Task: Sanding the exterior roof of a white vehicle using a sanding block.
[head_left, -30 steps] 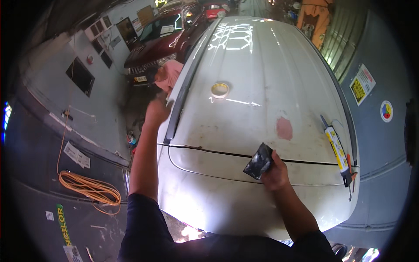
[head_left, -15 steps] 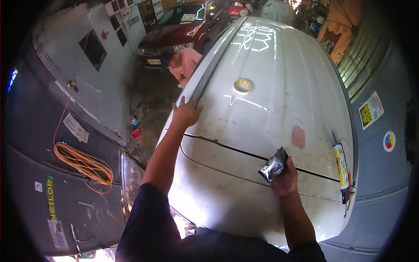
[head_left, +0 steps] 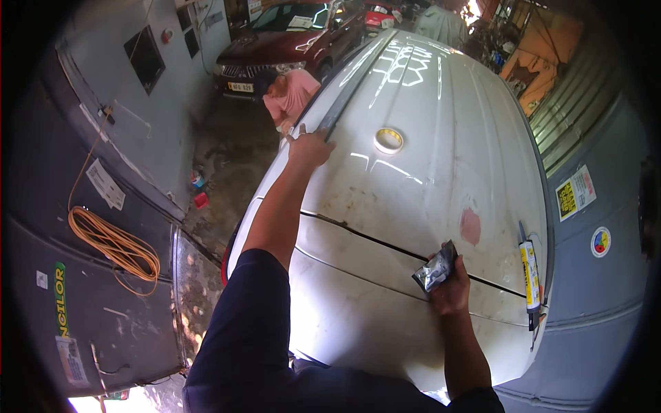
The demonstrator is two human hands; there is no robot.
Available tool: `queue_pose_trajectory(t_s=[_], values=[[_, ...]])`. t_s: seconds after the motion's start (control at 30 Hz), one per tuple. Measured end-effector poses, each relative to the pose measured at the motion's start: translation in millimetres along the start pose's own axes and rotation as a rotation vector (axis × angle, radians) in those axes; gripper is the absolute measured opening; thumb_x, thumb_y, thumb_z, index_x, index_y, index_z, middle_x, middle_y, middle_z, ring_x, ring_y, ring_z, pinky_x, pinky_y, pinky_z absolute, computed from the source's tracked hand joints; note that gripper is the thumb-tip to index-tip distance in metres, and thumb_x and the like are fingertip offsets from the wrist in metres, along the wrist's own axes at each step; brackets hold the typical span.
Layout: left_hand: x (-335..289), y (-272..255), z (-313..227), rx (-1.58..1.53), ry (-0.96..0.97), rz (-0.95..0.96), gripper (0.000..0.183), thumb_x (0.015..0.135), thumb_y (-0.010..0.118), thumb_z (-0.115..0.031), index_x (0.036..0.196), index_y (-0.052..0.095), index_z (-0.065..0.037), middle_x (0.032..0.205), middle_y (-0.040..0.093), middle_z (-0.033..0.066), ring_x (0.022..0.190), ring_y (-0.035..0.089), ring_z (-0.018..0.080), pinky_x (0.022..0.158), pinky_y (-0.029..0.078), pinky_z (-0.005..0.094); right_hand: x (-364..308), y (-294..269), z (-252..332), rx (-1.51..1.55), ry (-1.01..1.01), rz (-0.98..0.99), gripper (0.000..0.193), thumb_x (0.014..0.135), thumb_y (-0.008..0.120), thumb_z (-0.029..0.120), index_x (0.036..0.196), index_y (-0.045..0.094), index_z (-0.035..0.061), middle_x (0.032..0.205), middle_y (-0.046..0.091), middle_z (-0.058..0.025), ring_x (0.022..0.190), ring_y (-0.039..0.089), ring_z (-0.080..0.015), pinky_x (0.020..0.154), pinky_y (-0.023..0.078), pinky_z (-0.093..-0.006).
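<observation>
My left hand (head_left: 309, 149) is stretched forward onto the left edge of a white vehicle roof (head_left: 441, 165). Its fingers are spread across the dark strip (head_left: 339, 103) that runs along that edge. Over the rear of the roof, my right hand (head_left: 452, 290) grips a crumpled, shiny silver-and-black foil pouch (head_left: 435, 268). Below the pouch, a dark gap (head_left: 372, 233) crosses the roof panels. Ahead of my hands, a roll of masking tape (head_left: 389, 141) lies on the roof. A pinkish patch (head_left: 470, 227) marks the paint beyond my right hand.
A caulking gun with a yellow-and-white tube (head_left: 531, 279) lies at the roof's right edge. Past the left side, a person in a pink shirt (head_left: 292, 96) bends beside the vehicle. A dark red car (head_left: 275, 45) stands behind them. Coiled orange hose (head_left: 113, 241) hangs on the left grey panel.
My left hand has slid farther forward along the dark strip. The foil pouch stays in my right hand, slightly turned. The view has shifted a little.
</observation>
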State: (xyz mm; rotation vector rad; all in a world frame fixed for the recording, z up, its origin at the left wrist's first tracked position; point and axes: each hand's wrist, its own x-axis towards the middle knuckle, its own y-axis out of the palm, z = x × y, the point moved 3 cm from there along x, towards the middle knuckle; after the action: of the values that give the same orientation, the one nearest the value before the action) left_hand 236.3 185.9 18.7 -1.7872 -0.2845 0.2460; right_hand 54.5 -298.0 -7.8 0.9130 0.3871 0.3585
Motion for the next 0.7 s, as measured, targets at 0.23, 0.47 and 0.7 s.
queue_pose_trajectory(t_s=[0.23, 0.47, 0.7], values=[[-29.4, 1.8, 14.1, -0.118, -0.005, -0.046, 0.071, 0.109, 0.057, -0.061, 0.169, 0.052, -0.023, 0.166, 0.060, 0.0125, 0.168, 0.034, 0.0413, 0.131, 0.024, 0.0755, 2.7, 4.3, -0.9, -0.022, -0.043, -0.103, 0.053, 0.118, 0.052, 0.052, 0.151, 0.062, 0.0124, 0.135, 0.075, -0.0180, 0.116, 0.077, -0.0311, 0.102, 0.063, -0.0459], [-111.5, -5.1, 28.3, -0.155, -0.008, -0.058, 0.069, 0.109, 0.061, -0.056, 0.168, 0.054, -0.023, 0.162, 0.063, 0.0151, 0.167, 0.035, 0.0398, 0.133, 0.026, 0.0685, 2.6, 15.2, 0.0, -0.001, -0.061, -0.045, 0.056, 0.115, 0.060, 0.050, 0.154, 0.059, 0.0095, 0.135, 0.073, -0.0167, 0.120, 0.074, -0.0295, 0.090, 0.067, -0.0411], [-148.0, 3.6, 36.5, -0.064, -0.021, -0.033, 0.070, 0.110, 0.059, -0.058, 0.170, 0.052, -0.021, 0.162, 0.064, 0.0115, 0.167, 0.037, 0.0391, 0.134, 0.026, 0.0677, -3.2, 14.8, 1.8, -0.001, -0.033, 0.085, 0.054, 0.115, 0.065, 0.038, 0.157, 0.055, 0.0065, 0.144, 0.069, -0.0149, 0.133, 0.069, -0.0305, 0.105, 0.065, -0.0490]])
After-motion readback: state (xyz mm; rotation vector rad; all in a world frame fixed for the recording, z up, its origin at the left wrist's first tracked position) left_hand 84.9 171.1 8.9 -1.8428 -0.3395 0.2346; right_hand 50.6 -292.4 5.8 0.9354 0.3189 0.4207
